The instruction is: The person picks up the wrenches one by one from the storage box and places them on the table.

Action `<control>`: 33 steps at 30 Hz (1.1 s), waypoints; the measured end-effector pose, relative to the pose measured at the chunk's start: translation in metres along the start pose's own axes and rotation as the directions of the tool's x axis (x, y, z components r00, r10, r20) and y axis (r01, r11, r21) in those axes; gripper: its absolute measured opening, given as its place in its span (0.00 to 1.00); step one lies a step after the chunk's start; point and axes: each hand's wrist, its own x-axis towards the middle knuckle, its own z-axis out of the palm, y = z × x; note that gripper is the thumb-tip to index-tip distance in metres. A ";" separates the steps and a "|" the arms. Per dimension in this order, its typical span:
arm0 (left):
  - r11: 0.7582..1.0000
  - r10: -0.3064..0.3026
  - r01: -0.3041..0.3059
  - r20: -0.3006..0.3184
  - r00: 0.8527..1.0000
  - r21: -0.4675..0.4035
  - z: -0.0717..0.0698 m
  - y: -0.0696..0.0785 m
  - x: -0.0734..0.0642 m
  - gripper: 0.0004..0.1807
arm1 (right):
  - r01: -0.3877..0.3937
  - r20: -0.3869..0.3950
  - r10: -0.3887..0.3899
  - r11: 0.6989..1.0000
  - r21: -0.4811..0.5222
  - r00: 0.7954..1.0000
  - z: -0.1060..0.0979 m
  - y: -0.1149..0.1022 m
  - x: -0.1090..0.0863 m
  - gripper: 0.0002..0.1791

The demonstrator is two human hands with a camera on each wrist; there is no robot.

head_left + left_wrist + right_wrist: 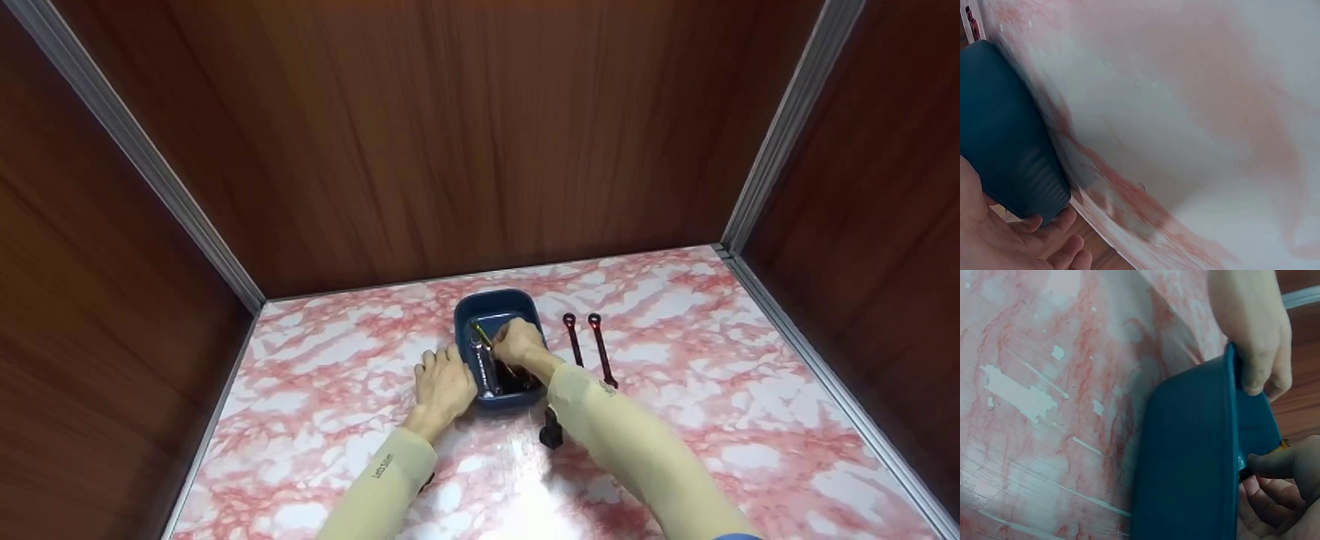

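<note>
A dark blue plastic bin [495, 300] stands on the table with several metal tools inside. My left hand [444, 384] holds its left wall; the right wrist view has the thumb over the rim. From the left wrist view, my left fingers [1061, 219] lie along the outside of the bin. Reaching into the bin, my right hand [519, 343] pinches a slim tool [481, 332] with a yellowish end between thumb and fingers. I cannot tell its kind. A shiny silver tool [483, 371] lies lengthwise along the bin's left side. My right hand hides part of the contents.
Two dark red wrenches [601, 341] lie side by side to the right of the bin. A black object [551, 433] shows beside my right forearm. Wood-grain panels [465, 150] with metal edge strips enclose the red-and-white marbled table [322, 405] at the back and sides.
</note>
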 end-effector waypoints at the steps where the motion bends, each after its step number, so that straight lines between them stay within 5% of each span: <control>1: 1.000 0.000 0.000 -0.003 1.000 0.002 0.000 0.000 0.000 0.17 | 0.002 0.000 -0.002 1.000 0.022 1.000 0.005 0.008 0.009 0.02; 4: 1.000 0.000 0.000 -0.010 1.000 0.002 0.000 -0.001 -0.002 0.18 | -0.006 0.017 0.004 0.993 0.119 1.000 0.003 0.013 0.013 0.06; 11: 1.000 -0.013 0.013 -0.005 1.000 -0.009 -0.001 0.000 -0.003 0.17 | -0.130 0.076 0.112 0.938 0.321 0.991 -0.060 -0.055 -0.073 0.04; 13: 1.000 -0.014 0.014 0.001 1.000 -0.014 -0.001 0.000 -0.003 0.17 | -0.141 0.075 0.123 0.930 0.340 0.990 -0.068 -0.060 -0.080 0.04; 18: 1.000 -0.009 0.009 0.002 1.000 -0.025 0.000 0.001 0.000 0.17 | -0.150 0.067 0.135 0.915 0.375 0.989 -0.078 -0.057 -0.080 0.05; 33: 1.000 -0.022 0.022 0.020 1.000 -0.011 0.001 0.001 0.000 0.20 | -0.178 0.144 0.115 0.804 0.568 0.983 -0.100 -0.042 -0.079 0.05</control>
